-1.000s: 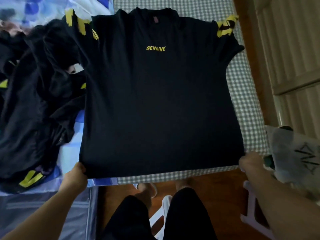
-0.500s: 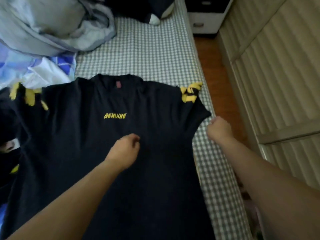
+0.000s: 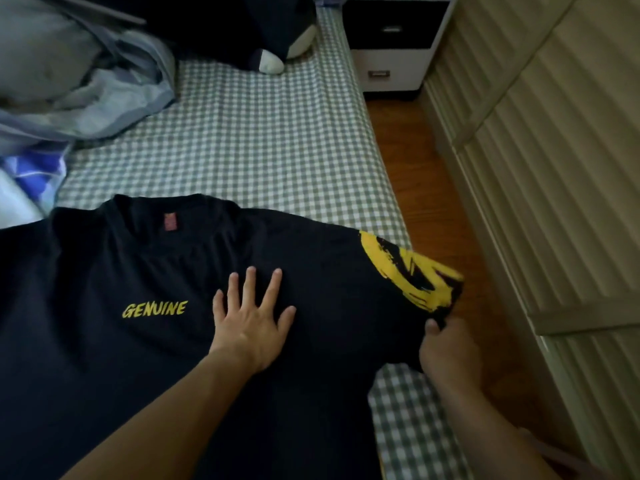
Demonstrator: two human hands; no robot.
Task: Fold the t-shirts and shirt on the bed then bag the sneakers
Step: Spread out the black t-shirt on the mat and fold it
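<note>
Left hand (image 3: 251, 327) is pressing flat on the t-shirt (image 3: 311, 393); right hand (image 3: 446, 348) is seemingly pinching its sleeve (image 3: 412, 275); folding is barely starting.

Checked bed (image 3: 263, 140) with black t-shirt (image 3: 104, 358), rumpled grey bedding (image 3: 69, 84) and dark plush toy (image 3: 242, 32)

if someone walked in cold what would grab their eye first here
Most striking is the black t-shirt spread across the near end of the checked bed, with yellow GENUINE lettering on its chest. The left hand presses flat just right of the lettering, while the right hand pinches the edge of the yellow-painted sleeve at the bed's right side.
</note>
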